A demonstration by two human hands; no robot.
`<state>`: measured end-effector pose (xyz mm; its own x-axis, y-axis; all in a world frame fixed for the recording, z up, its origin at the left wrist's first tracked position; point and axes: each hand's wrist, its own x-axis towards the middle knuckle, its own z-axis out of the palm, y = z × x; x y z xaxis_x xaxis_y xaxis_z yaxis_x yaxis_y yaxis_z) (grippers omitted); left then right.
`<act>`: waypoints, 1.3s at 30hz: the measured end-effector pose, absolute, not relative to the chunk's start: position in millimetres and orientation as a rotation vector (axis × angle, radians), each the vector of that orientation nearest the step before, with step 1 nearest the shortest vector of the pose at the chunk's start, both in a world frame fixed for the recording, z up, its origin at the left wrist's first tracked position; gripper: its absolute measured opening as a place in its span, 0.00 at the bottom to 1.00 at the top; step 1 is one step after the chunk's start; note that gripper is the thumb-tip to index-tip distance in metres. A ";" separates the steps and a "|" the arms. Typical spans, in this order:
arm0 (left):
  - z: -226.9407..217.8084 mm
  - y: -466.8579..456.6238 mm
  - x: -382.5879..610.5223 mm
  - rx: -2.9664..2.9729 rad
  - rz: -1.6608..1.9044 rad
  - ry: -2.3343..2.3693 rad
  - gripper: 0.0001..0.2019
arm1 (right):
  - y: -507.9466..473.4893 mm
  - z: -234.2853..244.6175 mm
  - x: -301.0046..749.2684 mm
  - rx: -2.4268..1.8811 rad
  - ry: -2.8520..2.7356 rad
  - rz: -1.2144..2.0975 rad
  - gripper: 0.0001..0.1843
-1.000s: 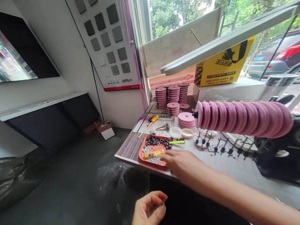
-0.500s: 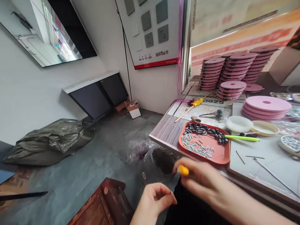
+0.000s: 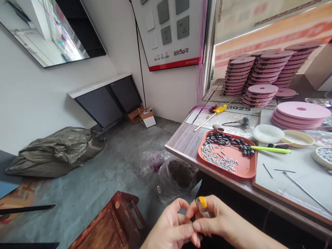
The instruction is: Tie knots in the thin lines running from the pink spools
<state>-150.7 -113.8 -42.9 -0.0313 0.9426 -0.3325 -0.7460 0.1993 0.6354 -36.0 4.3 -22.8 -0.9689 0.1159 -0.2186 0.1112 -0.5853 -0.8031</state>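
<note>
Below the table edge, my left hand [image 3: 172,224] and my right hand [image 3: 214,218] meet, fingertips touching. Both are closed in a pinch. A small dark piece [image 3: 192,218] shows at the right fingertips; the fingers cover most of it. What the left fingers hold is hidden. Yellow tape [image 3: 203,202] wraps a finger of the right hand. Beyond the hands, an orange-red tray [image 3: 247,171] on the table holds black bead-like pieces [image 3: 220,139] and small silvery metal parts [image 3: 216,157]. A tool with a lime-green handle [image 3: 271,149] lies across its right rim.
Stacked pink discs [image 3: 238,77] stand at the back of the table [image 3: 178,141]. Nearer are larger pink discs [image 3: 301,112], a white bowl [image 3: 267,133] and metal rods [image 3: 306,190]. A wooden stool [image 3: 103,224] and a bag-lined bin [image 3: 168,180] occupy the floor.
My right hand has moved left and down from near the tray to my left hand, and their fingertips now meet. The view has shifted slightly.
</note>
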 end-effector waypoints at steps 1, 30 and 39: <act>-41.4 -114.3 -150.6 0.306 1.383 0.829 0.16 | 3.3 -23.5 -35.3 -0.406 -1.457 2.760 0.17; -39.0 -138.3 -147.0 0.007 1.298 1.092 0.15 | -17.8 -58.8 -36.7 -0.877 -1.536 2.658 0.33; -32.7 -138.9 -147.7 -0.057 1.265 1.067 0.12 | -25.2 -60.0 -37.1 -0.984 -1.706 2.542 0.32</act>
